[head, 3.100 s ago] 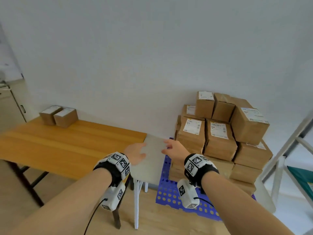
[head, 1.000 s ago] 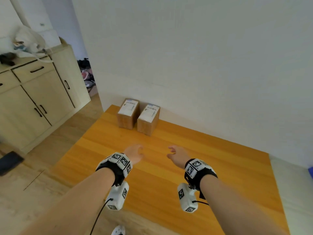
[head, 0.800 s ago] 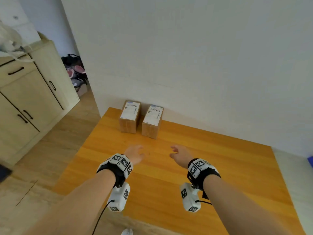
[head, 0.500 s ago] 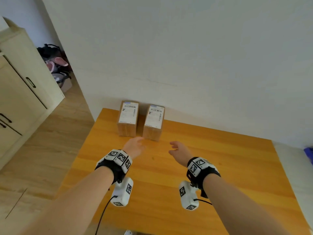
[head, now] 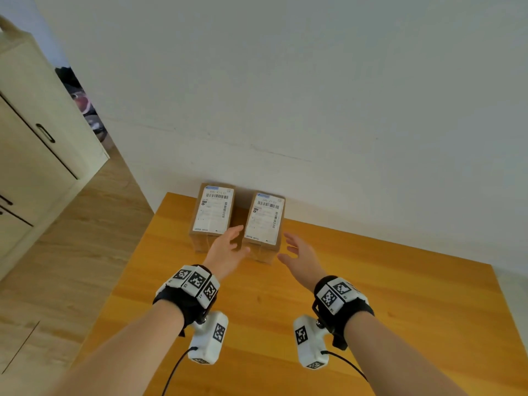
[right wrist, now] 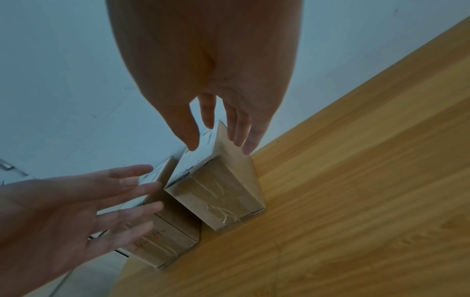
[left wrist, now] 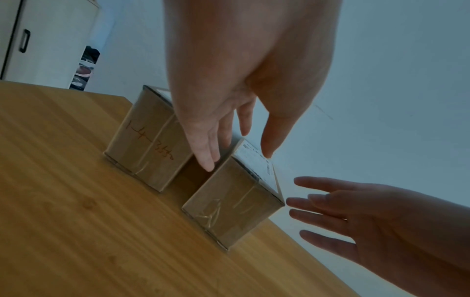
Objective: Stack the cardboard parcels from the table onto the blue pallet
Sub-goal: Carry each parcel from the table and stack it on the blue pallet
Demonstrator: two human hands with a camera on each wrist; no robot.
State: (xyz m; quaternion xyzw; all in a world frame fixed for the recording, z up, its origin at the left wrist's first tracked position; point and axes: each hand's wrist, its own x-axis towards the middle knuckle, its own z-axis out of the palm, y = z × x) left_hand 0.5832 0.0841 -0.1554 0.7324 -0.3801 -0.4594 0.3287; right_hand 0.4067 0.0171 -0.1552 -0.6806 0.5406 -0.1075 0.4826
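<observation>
2 cardboard parcels sit at frame centre on the table (head: pixel 371 295); the right parcel (head: pixel 264 221) is bracketed. To lift it cleanly, press both palms flat on opposite long sides, left fingers slipping into the gap beside the left parcel (head: pixel 213 214). Left hand (head: pixel 228 250) and right hand (head: pixel 300 254) reach forward, fingers spread wide, holding nothing.

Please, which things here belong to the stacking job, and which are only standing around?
For the job:
right parcel, between both hands
left parcel
table
left hand, open
right hand, open

Only standing around:
cupboard
clutter behind it
</observation>
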